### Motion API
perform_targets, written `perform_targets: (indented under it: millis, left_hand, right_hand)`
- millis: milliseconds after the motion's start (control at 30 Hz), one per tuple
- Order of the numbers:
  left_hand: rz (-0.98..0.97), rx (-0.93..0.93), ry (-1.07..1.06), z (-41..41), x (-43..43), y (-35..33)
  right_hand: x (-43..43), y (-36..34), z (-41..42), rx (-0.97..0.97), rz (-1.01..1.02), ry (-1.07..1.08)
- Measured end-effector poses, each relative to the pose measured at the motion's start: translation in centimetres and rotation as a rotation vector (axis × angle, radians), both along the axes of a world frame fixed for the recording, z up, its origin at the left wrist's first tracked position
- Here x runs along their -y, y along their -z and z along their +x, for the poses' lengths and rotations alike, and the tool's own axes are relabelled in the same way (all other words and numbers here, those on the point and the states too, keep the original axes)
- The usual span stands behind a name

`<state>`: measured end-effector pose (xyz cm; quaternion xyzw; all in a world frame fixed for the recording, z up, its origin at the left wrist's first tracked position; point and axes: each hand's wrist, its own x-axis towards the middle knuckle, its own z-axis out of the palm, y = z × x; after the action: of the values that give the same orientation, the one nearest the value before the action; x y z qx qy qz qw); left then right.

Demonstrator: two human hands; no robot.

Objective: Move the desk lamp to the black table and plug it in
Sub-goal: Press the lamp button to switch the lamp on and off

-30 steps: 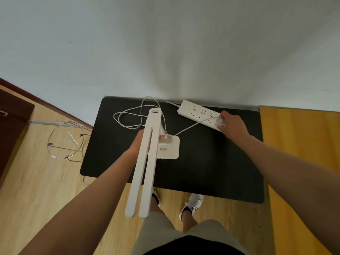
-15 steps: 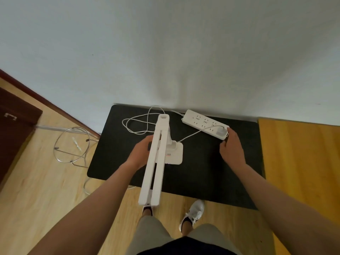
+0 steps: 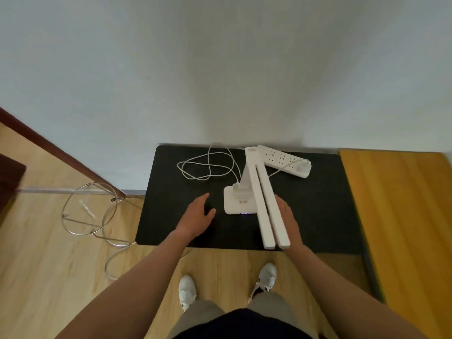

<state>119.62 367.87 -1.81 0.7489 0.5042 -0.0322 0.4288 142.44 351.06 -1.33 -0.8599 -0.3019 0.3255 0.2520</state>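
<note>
Head view: the desk lamp (image 3: 241,200) stands on the black table (image 3: 318,216), its base near the middle and its folded arm leaning out over the front edge. Half a second ago the left hand (image 3: 197,217) was on the lamp and the right hand (image 3: 287,218) was at the plug (image 3: 302,167); now both have let go. The plug sits in the power strip (image 3: 285,160) near the back right corner, and a small light glows at the base's front edge, so the task looks done. The left hand hovers palm down, fingers spread and empty, just left of the base. The right hand lies flat and empty beside the lamp arm, partly hidden by it
</note>
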Motion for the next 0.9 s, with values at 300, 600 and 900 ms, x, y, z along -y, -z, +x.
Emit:
perform_targets:
  millis: [300,600,900]
  left_hand:
    - [-0.006,-0.079,0.219,-5.9,-1.3,0.3]
    - [-0.060,-0.069,0.245,-6.6,-0.6,0.8]
    - [-0.035,-0.102,0.186,-8.5,-1.4,1.4]
  right_hand:
    - [-0.4,1.3,-11.3,0.178,-0.156,-0.158]
    - [-2.0,1.2,-12.0,0.289,-0.293,-0.317]
    - [-4.3,1.3,-9.6,0.316,-0.388,-0.476]
